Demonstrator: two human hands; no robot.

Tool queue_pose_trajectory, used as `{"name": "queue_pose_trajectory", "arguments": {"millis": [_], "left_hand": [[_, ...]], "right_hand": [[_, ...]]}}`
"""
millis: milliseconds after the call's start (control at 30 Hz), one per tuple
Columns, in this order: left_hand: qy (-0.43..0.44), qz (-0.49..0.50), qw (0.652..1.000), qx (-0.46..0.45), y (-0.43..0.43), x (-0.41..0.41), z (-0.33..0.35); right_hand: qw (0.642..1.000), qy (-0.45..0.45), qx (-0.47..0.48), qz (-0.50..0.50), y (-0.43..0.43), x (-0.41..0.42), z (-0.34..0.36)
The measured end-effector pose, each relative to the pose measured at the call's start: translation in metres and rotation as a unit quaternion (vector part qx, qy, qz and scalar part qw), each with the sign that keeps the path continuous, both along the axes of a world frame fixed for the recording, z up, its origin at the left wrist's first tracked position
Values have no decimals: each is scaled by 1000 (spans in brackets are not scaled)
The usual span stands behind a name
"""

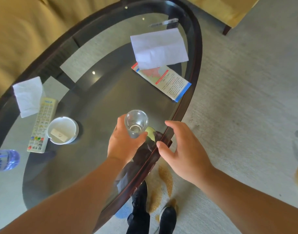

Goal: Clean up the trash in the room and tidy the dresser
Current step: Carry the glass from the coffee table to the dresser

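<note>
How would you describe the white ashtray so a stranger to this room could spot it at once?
Find the oval glass table with the dark wooden rim. Near its left end lies a long pale remote control, and the ashtray sits right beside it. It is the only round white dish there, with a notched rim and a small pale slip inside, unlike the flat tissue nearby.

object: clear glass tumbler (136, 123) | pose: upright, mouth up | held: gripped by left hand (123, 142) | place: above oval glass-topped table (97, 102), near its edge
</note>
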State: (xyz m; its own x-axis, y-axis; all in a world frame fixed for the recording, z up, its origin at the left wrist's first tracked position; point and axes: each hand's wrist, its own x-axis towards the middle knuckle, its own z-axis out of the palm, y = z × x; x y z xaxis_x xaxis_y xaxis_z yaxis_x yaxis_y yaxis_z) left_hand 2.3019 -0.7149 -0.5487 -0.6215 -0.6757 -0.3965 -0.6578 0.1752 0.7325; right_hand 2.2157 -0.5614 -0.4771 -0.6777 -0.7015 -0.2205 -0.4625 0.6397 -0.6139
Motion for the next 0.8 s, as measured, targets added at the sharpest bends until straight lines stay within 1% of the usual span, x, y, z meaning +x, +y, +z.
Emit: {"name": "queue_pose_trajectory", "arguments": {"millis": [167, 267, 367, 467, 567, 667, 800], "left_hand": [[27, -58, 998, -16, 4, -22, 70], [65, -112, 991, -23, 14, -50, 125], [116, -175, 978, -20, 35, -85, 183], [162, -229, 960, -20, 70, -120, 241], [182, -274, 944, -21, 113, -159, 284], [202, -329, 921, -56, 162, -204, 323], [221, -383, 893, -75, 242, -268, 368]], "right_hand": [[999, 35, -6, -29, 16, -22, 64], [995, 68, -19, -69, 33, -45, 117], [986, 104, -35, -123, 62, -67, 170], [974, 117, -48, -187, 104, -84, 215], [964, 129, -42, -227, 154, -99, 253], [950, 144, -45, -272, 210, -120, 284], [925, 181, -60, -328, 292, -154, 318]]}}
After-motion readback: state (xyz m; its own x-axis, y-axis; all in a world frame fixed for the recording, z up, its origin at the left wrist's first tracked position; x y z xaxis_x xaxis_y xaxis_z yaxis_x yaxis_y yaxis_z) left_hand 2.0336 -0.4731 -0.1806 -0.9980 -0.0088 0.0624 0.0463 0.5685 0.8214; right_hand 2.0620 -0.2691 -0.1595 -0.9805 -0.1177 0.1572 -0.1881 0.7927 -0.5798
